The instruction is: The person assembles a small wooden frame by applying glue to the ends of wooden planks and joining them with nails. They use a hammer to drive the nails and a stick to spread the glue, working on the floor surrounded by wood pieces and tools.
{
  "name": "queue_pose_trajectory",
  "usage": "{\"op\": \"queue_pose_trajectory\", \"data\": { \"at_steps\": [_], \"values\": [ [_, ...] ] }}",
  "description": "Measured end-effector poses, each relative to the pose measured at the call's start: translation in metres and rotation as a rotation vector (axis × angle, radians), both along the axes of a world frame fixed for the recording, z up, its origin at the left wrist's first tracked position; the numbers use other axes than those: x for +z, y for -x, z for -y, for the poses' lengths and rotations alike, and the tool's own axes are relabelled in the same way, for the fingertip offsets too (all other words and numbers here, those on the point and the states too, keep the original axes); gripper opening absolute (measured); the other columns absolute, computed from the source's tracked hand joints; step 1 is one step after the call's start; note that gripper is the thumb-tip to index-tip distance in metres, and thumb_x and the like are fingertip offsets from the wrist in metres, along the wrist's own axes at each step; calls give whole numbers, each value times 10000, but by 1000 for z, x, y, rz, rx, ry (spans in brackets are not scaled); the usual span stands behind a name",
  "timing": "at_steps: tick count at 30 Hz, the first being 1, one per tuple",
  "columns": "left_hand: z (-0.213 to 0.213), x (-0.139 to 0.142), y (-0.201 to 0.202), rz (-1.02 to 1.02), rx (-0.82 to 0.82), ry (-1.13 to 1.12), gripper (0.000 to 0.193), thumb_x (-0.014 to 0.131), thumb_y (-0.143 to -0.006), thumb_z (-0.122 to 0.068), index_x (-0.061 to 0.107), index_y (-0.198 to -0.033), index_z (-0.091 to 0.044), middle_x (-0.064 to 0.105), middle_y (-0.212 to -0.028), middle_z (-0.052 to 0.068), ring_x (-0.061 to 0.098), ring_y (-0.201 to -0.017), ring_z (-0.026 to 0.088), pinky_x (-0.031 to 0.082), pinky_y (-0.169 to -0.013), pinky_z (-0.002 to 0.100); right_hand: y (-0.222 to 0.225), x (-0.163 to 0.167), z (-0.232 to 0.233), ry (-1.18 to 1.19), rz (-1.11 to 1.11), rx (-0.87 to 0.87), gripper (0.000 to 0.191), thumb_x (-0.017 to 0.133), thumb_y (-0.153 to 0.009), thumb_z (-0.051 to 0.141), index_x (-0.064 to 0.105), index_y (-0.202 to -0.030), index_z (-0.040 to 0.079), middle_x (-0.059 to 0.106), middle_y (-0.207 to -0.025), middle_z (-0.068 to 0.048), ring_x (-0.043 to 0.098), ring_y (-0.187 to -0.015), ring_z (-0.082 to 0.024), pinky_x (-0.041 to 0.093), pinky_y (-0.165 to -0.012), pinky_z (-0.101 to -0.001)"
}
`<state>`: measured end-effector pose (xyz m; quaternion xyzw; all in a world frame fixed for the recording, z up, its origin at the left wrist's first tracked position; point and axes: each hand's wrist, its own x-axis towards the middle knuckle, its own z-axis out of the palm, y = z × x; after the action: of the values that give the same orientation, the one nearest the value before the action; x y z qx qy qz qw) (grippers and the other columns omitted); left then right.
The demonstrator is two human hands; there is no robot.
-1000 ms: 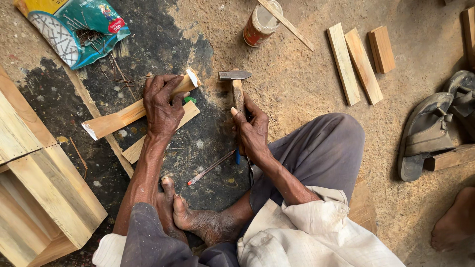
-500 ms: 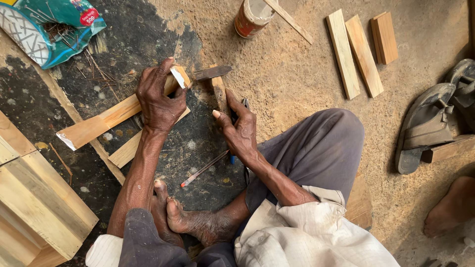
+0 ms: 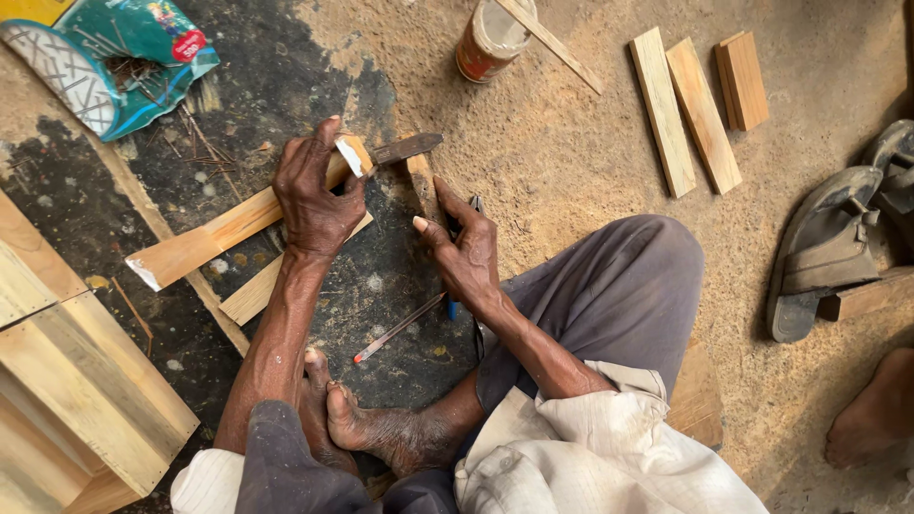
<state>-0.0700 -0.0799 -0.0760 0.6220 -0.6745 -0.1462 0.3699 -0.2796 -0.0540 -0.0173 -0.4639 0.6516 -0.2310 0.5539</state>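
On the dirt floor, a person is sitting cross-legged and working low over wood. The left hand point(image 3: 317, 195) is clenching around the upper end of a long wooden strip point(image 3: 214, 233), pinning it down at a slant over a second strip point(image 3: 262, 288) lying just beneath. The right hand point(image 3: 462, 252) is gripping the wooden handle of a hammer point(image 3: 409, 157), whose metal head is lying right at the strip's cut end, beside the left fingertips. A red pencil point(image 3: 398, 327) is lying on the dark patch of floor between the forearms, near the bare feet. A green bag point(image 3: 114, 57) is sitting at upper left with thin nails spilling near it. A small jar point(image 3: 490, 40) is standing at the top, three short wood pieces point(image 3: 700, 105) are lying to its right, and worn sandals point(image 3: 833, 243) are resting at the far right. A pale wooden box point(image 3: 71, 400) is standing at the lower left.
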Motion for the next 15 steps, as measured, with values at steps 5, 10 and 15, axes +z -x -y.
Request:
{"op": "queue_pose_trajectory", "data": {
  "at_steps": [5,10,15],
  "values": [
    [1,-8,-6,4,-36,91,780,848,-853,-40,478,-1538,-63,771,-1219,97,694,-1089,266,536,-994,465,-1,4,3,297,85,50,611,712,-961,95,484,-1500,-81,670,-1344,-262,714,-1116,-230,629,-865,-354],
    [0,-15,-10,-18,10,34,833,869,-846,-70,445,-1563,-89,765,-1234,72,679,-1102,276,525,-1035,465,-6,-5,11,181,-12,103,619,721,-912,115,508,-1467,-55,689,-1307,-265,697,-1089,-312,584,-896,-407],
    [-1,-19,-13,-31,28,18,873,907,-817,-101,447,-1559,-102,760,-1200,83,675,-1074,268,523,-1002,452,-11,-6,23,331,18,189,598,738,-934,83,526,-1467,-89,666,-1344,-271,682,-1202,-299,576,-982,-404]
  ]
}}
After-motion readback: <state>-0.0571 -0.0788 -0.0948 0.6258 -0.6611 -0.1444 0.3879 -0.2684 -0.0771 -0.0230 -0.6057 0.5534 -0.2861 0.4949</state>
